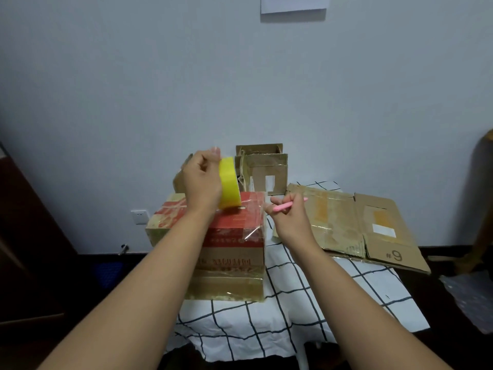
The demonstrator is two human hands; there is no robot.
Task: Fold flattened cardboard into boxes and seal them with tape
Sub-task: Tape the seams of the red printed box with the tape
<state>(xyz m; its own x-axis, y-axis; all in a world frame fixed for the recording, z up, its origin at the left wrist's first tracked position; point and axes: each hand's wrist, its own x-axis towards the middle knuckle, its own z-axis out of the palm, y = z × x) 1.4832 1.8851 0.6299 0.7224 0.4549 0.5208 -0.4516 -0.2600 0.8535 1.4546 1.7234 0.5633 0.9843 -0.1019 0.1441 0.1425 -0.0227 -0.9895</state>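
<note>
Head view hides the tape roll's core behind the left hand, which grips the yellow tape roll over the red box at the tabletop's left edge; right hand pinches a pink tool, perhaps a cutter.

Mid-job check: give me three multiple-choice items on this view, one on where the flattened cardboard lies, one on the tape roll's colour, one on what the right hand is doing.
1. Where does the flattened cardboard lie?
A. right of the red box
B. on top of the red box
C. left of the red box

2. What colour is the tape roll?
A. brown
B. yellow
C. blue

3. What is the right hand doing?
A. lying flat and empty
B. holding a pink cutter
C. gripping the tape roll

Key: 1 A, it lies on the checked cloth right of the red box. 2 B, yellow in the left hand. 3 B, fingers curl round the pink cutter.
</note>
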